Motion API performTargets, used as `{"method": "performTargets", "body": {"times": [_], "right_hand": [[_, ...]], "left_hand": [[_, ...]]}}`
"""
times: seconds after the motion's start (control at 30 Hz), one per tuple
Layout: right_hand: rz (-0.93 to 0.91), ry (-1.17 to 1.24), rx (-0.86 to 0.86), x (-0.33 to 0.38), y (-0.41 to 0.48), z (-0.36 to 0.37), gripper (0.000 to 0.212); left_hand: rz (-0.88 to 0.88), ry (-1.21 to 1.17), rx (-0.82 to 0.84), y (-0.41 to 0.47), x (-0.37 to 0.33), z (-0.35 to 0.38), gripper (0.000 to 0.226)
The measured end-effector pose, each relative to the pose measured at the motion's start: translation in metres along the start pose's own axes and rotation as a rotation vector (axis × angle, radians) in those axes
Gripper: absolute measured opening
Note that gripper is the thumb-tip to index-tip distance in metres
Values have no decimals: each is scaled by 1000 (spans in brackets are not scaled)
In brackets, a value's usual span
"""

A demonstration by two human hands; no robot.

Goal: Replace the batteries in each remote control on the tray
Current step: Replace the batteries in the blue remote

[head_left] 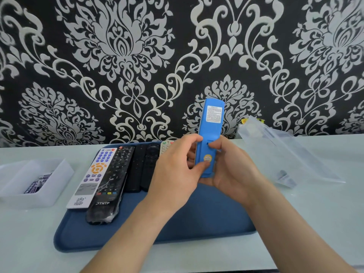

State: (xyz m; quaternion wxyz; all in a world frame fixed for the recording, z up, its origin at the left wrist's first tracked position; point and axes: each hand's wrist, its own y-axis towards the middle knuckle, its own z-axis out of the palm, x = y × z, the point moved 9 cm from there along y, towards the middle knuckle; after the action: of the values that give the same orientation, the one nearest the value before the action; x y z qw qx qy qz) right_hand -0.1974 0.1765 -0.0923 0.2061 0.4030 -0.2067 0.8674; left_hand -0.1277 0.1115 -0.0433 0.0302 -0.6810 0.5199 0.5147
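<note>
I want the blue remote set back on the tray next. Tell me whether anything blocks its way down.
Nothing visible does. The blue remote is held upright in both hands over the tray, whose right half below it is bare. The other remotes lie to the left.

1. We see a pale table (307, 223) that runs up to a wall.
2. A dark blue tray (206, 219) lies flat in the middle of the table.
3. A white box (49, 192) sits on the table just left of the tray. We can see some small dark things in it, but we cannot tell what they are.
4. A clear plastic bag (285, 152) lies on the table to the right, near the wall.
</note>
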Motion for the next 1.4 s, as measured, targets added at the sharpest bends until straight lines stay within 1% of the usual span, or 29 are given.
{"method": "performTargets", "body": {"times": [0.2,0.33,0.4,0.47,0.53,0.63,0.67,0.7,0.73,0.77,0.8,0.83,0.87,0.9,0.93,1.0,1.07,1.1,1.13,1.17,1.2,1.3,1.33,1.4], "right_hand": [[-13,8,-5,2,1,1,36],[12,-35,6,-1,0,0,42],[23,-27,22,-1,-1,2,48],[20,-1,11,1,-3,1,49],[13,13,3,3,-5,1,47],[31,56,48,6,-5,1,44],[36,67,45,7,-5,0,40],[35,75,24,8,-4,-2,32],[21,81,-19,10,-3,-7,24],[0,79,-72,13,-1,-12,19],[-25,58,-135,16,-1,-20,16],[-54,13,-201,20,0,-28,15],[-87,-50,-271,25,-1,-37,14],[-117,-110,-328,30,-2,-44,13],[-139,-147,-365,34,-4,-49,13],[-146,-131,-374,37,-4,-53,15],[-132,-79,-355,36,-4,-51,19],[-125,-59,-349,35,-4,-50,21],[-120,-42,-345,34,-4,-49,22],[-114,-30,-341,32,-4,-48,25],[-110,-28,-337,31,-4,-47,29],[-94,-52,-315,27,-3,-43,40],[-89,-67,-301,26,-3,-41,42],[-81,-121,-249,23,-2,-33,42]], "left_hand": [[84,83,1,-2,-8,2,48],[282,326,-13,-8,-28,5,49],[317,385,-19,-9,-32,6,51],[319,399,-1,-10,-32,10,53],[341,419,-11,-10,-30,11,50],[398,422,-113,-11,-30,5,37],[390,369,-140,-10,-32,2,32],[331,237,-140,-7,-30,-2,26],[203,29,-106,-3,-24,-4,20],[29,-220,-45,1,-15,-2,18],[-137,-418,19,2,-6,2,20],[-254,-514,96,2,1,7,21],[-314,-499,197,1,7,10,21],[-337,-414,309,0,12,14,21],[-327,-280,421,-4,16,19,21],[-255,10,598,-13,19,30,21],[-188,192,715,-25,18,44,16],[-155,249,735,-28,16,49,14],[-120,284,713,-27,13,50,14],[-89,292,656,-24,11,47,14],[-59,271,566,-19,6,41,12],[70,132,188,-1,-13,7,12],[115,106,97,1,-21,-2,12],[196,118,17,1,-33,-8,11]]}}
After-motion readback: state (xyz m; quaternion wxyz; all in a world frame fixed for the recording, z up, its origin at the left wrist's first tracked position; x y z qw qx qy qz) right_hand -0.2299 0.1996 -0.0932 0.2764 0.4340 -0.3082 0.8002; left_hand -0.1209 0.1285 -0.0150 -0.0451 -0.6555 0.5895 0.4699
